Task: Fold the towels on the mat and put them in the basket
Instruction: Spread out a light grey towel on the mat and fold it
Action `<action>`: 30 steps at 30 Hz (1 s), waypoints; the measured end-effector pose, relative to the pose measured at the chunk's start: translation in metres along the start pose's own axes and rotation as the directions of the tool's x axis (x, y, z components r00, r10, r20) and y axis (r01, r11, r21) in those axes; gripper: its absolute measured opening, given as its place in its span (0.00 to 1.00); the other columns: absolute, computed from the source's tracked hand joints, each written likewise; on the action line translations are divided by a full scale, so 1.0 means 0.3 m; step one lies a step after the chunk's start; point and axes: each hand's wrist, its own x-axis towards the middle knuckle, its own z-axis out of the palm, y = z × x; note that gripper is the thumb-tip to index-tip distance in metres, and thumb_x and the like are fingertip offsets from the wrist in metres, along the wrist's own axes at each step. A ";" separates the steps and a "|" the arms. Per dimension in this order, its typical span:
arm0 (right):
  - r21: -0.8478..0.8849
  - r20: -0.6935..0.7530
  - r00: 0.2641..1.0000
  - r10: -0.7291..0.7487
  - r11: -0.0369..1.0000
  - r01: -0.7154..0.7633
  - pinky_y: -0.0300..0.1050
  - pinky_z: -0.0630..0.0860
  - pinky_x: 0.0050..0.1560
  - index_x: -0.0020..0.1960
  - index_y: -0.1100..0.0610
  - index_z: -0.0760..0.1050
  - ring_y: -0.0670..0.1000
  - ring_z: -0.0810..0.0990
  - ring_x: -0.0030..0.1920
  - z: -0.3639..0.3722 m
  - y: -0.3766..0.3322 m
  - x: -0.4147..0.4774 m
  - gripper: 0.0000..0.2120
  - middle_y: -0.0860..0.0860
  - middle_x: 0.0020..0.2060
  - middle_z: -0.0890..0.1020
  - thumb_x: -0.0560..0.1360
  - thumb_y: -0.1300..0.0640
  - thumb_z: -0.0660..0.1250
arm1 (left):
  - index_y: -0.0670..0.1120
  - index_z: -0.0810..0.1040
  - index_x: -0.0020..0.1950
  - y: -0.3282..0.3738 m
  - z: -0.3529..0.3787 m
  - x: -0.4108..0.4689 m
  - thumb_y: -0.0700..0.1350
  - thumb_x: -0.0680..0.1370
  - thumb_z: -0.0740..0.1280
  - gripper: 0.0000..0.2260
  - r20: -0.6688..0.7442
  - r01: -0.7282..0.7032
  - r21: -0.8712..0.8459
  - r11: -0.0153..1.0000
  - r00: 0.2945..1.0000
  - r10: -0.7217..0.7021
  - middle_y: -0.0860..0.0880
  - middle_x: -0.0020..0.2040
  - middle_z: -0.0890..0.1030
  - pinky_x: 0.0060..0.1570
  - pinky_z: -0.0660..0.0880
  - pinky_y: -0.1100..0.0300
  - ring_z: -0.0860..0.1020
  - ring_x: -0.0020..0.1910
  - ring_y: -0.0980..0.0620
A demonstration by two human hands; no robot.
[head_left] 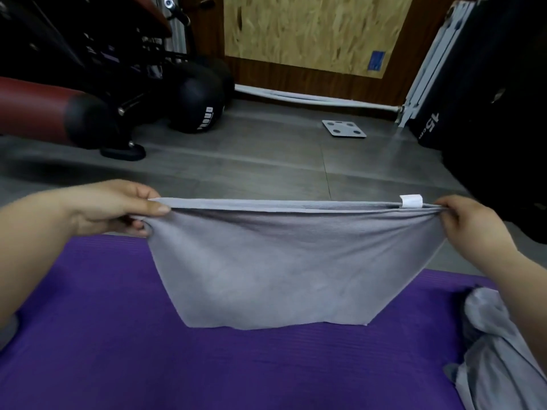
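Observation:
A grey towel (pixel 281 261) hangs stretched in the air above the purple mat (pixel 118 350), doubled over along its top edge. My left hand (pixel 118 207) pinches its top left corner and my right hand (pixel 476 223) pinches its top right corner, beside a small white tag (pixel 410 201). The towel's bottom edge hangs just over the mat. A second grey towel (pixel 503 350) lies crumpled on the mat's right side. No basket is in view.
Grey tiled floor (pixel 266 161) stretches beyond the mat. A bathroom scale (pixel 344 128) lies on it. Black medicine balls (pixel 198 105) and a red and black gym machine (pixel 59 108) stand at the left. A large black block (pixel 488 113) stands at the right.

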 end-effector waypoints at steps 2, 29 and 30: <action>0.022 0.003 1.000 0.018 1.000 -0.018 0.52 0.69 0.56 0.55 0.70 0.75 0.66 0.75 0.56 -0.005 -0.004 -0.007 0.12 0.67 0.54 0.78 0.75 0.68 0.58 | 0.42 0.81 0.28 0.010 -0.026 -0.017 0.50 0.40 0.83 0.24 0.059 -0.030 -0.166 0.986 0.997 0.041 0.48 0.22 0.73 0.24 0.75 0.67 0.73 0.20 0.58; -0.079 -0.068 0.966 -0.248 0.967 0.243 0.20 0.63 0.52 0.45 0.72 0.78 0.69 0.81 0.39 -0.028 0.032 -0.064 0.23 0.67 0.40 0.81 0.69 0.56 0.51 | 0.42 0.64 0.33 0.017 -0.103 -0.054 0.28 0.75 0.55 0.14 -0.153 0.213 0.065 0.975 0.967 -0.201 0.52 0.15 0.62 0.13 0.58 0.74 0.58 0.11 0.61; -0.067 -0.051 0.973 -0.224 0.973 0.220 0.23 0.66 0.51 0.44 0.71 0.78 0.69 0.81 0.39 -0.019 0.029 -0.071 0.23 0.67 0.40 0.82 0.69 0.56 0.51 | 0.43 0.65 0.34 0.013 -0.103 -0.049 0.29 0.75 0.56 0.13 -0.160 0.226 0.112 0.968 0.965 -0.207 0.51 0.15 0.64 0.13 0.60 0.73 0.60 0.11 0.60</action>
